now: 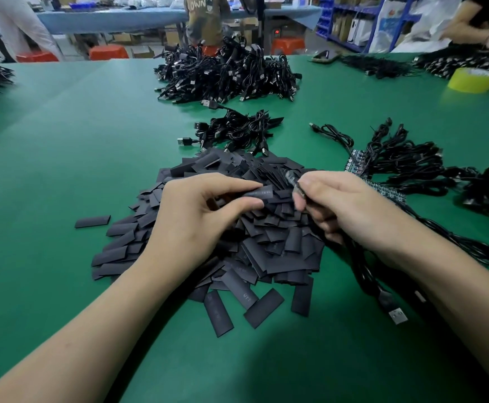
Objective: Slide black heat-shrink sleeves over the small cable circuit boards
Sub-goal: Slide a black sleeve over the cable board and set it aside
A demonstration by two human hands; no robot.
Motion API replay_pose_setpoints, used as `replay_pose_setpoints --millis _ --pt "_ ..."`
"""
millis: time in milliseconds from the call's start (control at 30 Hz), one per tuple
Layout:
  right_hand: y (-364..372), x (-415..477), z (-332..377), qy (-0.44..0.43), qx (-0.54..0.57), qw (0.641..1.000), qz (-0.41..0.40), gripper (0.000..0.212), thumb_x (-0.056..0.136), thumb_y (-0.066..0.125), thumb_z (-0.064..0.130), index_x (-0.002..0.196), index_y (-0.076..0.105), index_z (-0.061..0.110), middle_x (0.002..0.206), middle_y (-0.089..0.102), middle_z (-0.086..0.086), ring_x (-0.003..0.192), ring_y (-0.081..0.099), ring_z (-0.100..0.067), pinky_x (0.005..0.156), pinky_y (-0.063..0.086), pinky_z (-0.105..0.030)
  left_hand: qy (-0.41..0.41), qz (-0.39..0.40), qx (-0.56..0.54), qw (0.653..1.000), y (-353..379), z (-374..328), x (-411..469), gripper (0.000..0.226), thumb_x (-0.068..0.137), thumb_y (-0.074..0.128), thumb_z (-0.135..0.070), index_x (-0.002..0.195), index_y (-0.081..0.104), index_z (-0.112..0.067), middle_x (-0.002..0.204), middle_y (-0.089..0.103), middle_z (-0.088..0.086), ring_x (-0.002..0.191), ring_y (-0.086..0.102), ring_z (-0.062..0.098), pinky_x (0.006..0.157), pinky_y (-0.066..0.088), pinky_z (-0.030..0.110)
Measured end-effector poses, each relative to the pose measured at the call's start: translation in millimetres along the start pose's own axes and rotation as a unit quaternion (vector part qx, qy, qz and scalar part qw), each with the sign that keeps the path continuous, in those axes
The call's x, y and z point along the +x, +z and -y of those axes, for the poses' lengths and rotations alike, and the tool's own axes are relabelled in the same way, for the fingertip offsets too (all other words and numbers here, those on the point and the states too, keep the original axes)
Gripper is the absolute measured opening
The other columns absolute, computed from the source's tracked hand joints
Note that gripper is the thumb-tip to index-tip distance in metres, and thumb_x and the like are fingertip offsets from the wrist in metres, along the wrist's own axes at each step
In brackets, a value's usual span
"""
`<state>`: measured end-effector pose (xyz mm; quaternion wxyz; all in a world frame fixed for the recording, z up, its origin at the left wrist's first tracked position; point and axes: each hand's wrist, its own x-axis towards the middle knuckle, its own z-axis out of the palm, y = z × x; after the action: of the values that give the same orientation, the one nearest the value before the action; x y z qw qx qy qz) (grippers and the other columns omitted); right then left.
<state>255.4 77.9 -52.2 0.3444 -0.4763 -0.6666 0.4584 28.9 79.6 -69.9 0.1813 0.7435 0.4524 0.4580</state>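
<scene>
Pinching sleeve [259, 194] in left grip [196, 216], cable [362, 271] in right grip [345, 205], over the pile [266, 245], I'm lining up for a straight push.

On the green table [63, 146] a loose pile of black heat-shrink sleeves [266, 251] is heaped at the front. Behind it are laid a small cable bundle [237, 132] and, farther back, a large cable heap [225, 74]. To the right, cables [406, 161] with blue circuit boards [356, 166] are spread, and a yellow tape roll [471, 80] is set beyond them.
</scene>
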Motion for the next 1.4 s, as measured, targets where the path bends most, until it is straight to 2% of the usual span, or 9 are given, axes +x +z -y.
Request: replay_pose_setpoints --millis 100,200,267,567,833,1033,1233,1333,1400 --pt "-0.6 -2.5 1.9 -0.040 -0.126 0.991 0.001 0.038 0.101 0.044 0.043 0.073 0.057 0.023 0.056 0.034 0.005 0.052 0.031 -0.016 0.052 0.027 -0.033 -0.021 0.001 -0.017 1.000 0.5 0.4 -0.4 0.016 0.083 0.082 -0.028 0.098 0.082 -0.031 0.082 0.075 -0.020 0.067 0.063 -0.002 0.062 0.051 0.022" --pt "0.5 -3.3 2.0 -0.053 -0.174 0.983 -0.005 0.037 0.105 0.047 0.038 0.074 0.057 0.020 0.053 0.035 0.008 0.049 0.032 -0.010 0.055 0.027 -0.031 -0.014 0.002 -0.016 1.000 1.1 -0.5 -0.4 0.016 0.083 0.082 -0.024 0.098 0.082 -0.027 0.082 0.074 -0.022 0.067 0.060 -0.010 0.063 0.042 0.007" --pt "1.5 -3.8 2.9 -0.056 -0.189 0.980 -0.011 0.037 0.104 0.047 0.036 0.072 0.058 0.020 0.050 0.036 0.009 0.047 0.033 -0.007 0.054 0.026 -0.031 -0.010 0.002 -0.012 1.000 1.6 -0.9 -0.2 0.016 0.083 0.083 -0.023 0.099 0.082 -0.025 0.083 0.073 -0.022 0.070 0.061 -0.013 0.065 0.041 0.004" --pt "2.1 -3.9 2.3 -0.049 -0.155 0.986 -0.018 0.036 0.105 0.048 0.033 0.074 0.058 0.017 0.055 0.033 0.004 0.049 0.030 -0.011 0.054 0.026 -0.032 -0.012 -0.001 -0.035 0.999 2.5 0.9 0.0 0.013 0.085 0.082 -0.023 0.097 0.083 -0.026 0.084 0.075 -0.023 0.074 0.065 -0.010 0.069 0.043 0.005" --pt "5.4 -5.8 7.6 -0.070 -0.241 0.968 -0.020 0.039 0.102 0.049 0.035 0.068 0.056 0.018 0.049 0.036 0.010 0.047 0.034 -0.007 0.050 0.028 -0.024 -0.001 0.006 -0.004 1.000 1.8 0.5 -0.6 0.017 0.083 0.083 -0.027 0.100 0.083 -0.025 0.089 0.076 -0.018 0.087 0.070 -0.001 0.076 0.051 0.015" --pt "7.0 -7.3 7.9 -0.066 -0.273 0.960 0.009 0.037 0.101 0.051 0.031 0.068 0.056 0.017 0.053 0.042 0.010 0.051 0.038 -0.007 0.054 0.033 -0.022 0.069 0.043 0.076 0.994 -0.6 1.0 0.7 0.021 0.084 0.083 -0.026 0.105 0.082 -0.024 0.090 0.075 -0.010 0.085 0.069 0.007 0.076 0.055 0.027" --pt "7.0 -7.2 6.9 -0.070 -0.288 0.954 0.036 0.034 0.101 0.053 0.030 0.068 0.060 0.020 0.055 0.047 0.007 0.051 0.040 -0.008 0.054 0.033 -0.024 0.132 0.091 0.094 0.983 -0.1 3.6 1.7 0.025 0.086 0.076 -0.038 0.107 0.081 -0.024 0.096 0.074 -0.012 0.089 0.067 0.007 0.078 0.055 0.036" --pt "6.3 -6.0 3.3 -0.061 -0.256 0.964 0.032 0.028 0.100 0.053 0.032 0.074 0.064 0.027 0.054 0.045 0.011 0.050 0.038 -0.005 0.052 0.032 -0.022 0.124 0.087 0.082 0.985 0.7 3.4 0.6 0.024 0.087 0.076 -0.038 0.107 0.081 -0.025 0.095 0.073 -0.013 0.086 0.067 0.006 0.076 0.055 0.034" --pt "4.2 -4.9 1.5 -0.059 -0.197 0.978 0.017 0.016 0.099 0.055 0.032 0.086 0.064 0.027 0.056 0.048 0.012 0.053 0.038 -0.003 0.055 0.031 -0.021 0.111 0.072 0.074 0.988 0.5 3.0 0.3 0.021 0.087 0.078 -0.033 0.105 0.081 -0.023 0.092 0.072 -0.012 0.083 0.067 0.007 0.075 0.055 0.031"
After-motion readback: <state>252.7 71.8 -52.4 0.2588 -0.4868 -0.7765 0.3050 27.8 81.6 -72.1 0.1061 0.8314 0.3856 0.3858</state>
